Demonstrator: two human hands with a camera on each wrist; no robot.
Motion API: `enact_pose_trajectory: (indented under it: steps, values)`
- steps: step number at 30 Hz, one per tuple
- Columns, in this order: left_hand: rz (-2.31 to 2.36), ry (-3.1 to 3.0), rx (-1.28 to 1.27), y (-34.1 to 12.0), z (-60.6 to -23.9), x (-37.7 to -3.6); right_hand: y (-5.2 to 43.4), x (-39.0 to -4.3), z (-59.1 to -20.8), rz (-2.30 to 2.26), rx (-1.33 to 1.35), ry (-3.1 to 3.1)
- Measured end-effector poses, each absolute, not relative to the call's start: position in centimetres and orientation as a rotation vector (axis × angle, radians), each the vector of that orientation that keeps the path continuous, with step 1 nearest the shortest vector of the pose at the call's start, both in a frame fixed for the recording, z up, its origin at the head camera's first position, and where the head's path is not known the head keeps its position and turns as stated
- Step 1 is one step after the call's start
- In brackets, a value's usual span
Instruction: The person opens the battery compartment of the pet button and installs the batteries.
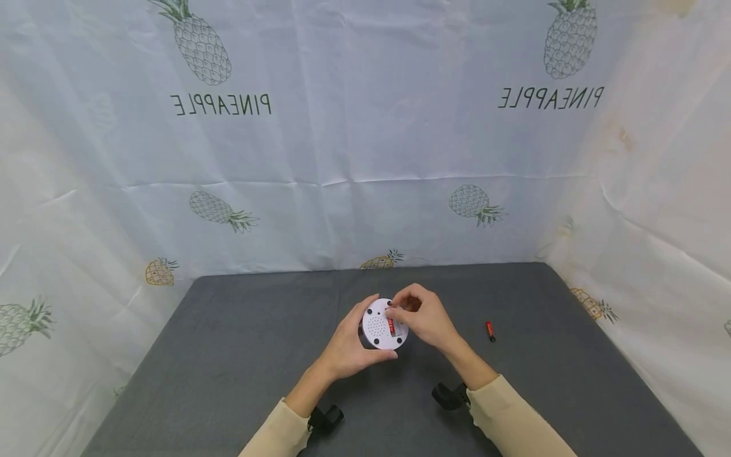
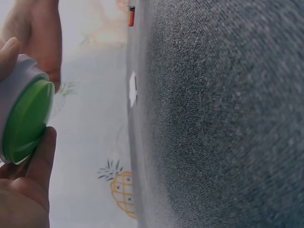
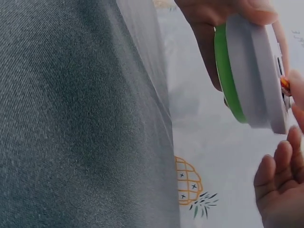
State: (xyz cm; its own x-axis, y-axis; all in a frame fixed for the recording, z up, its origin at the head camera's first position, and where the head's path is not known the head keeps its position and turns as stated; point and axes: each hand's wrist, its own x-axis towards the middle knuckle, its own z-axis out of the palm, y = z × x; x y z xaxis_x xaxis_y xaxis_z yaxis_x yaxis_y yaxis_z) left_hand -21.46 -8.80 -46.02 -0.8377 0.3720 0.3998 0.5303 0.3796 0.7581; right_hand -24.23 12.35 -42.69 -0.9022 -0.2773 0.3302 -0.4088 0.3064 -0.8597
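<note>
My left hand (image 1: 355, 343) grips a round white device (image 1: 384, 324) by its rim and holds it just above the grey table (image 1: 228, 343), underside up. The left wrist view shows its green face (image 2: 26, 118) turned away from me. A red battery (image 1: 391, 327) lies in the open slot on the underside. My right hand (image 1: 400, 308) curls over the device's far edge, thumb and forefinger pinching the battery's upper end. In the right wrist view the device (image 3: 251, 71) is edge-on, a fingertip on the battery (image 3: 284, 84).
A second red battery (image 1: 490, 331) lies on the table right of my hands, also in the left wrist view (image 2: 131, 15). A small white piece (image 2: 133, 89) lies on the table beyond the device. Pineapple-print cloth (image 1: 365, 127) walls the back and both sides.
</note>
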Motion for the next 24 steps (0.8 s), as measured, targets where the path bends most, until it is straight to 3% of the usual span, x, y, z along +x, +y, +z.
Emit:
enact_pose_trajectory:
  steps: [16, 24]
  values:
    - [-1.485, -2.449, -0.858, -8.7, -46.0, -21.5, 11.9, -25.1, -43.9, 2.559, 0.349, -2.353]
    - [-1.522, -2.486, -0.849, -8.8, -45.9, -21.4, 11.5, -24.8, -43.8, 2.650, 0.267, -2.292]
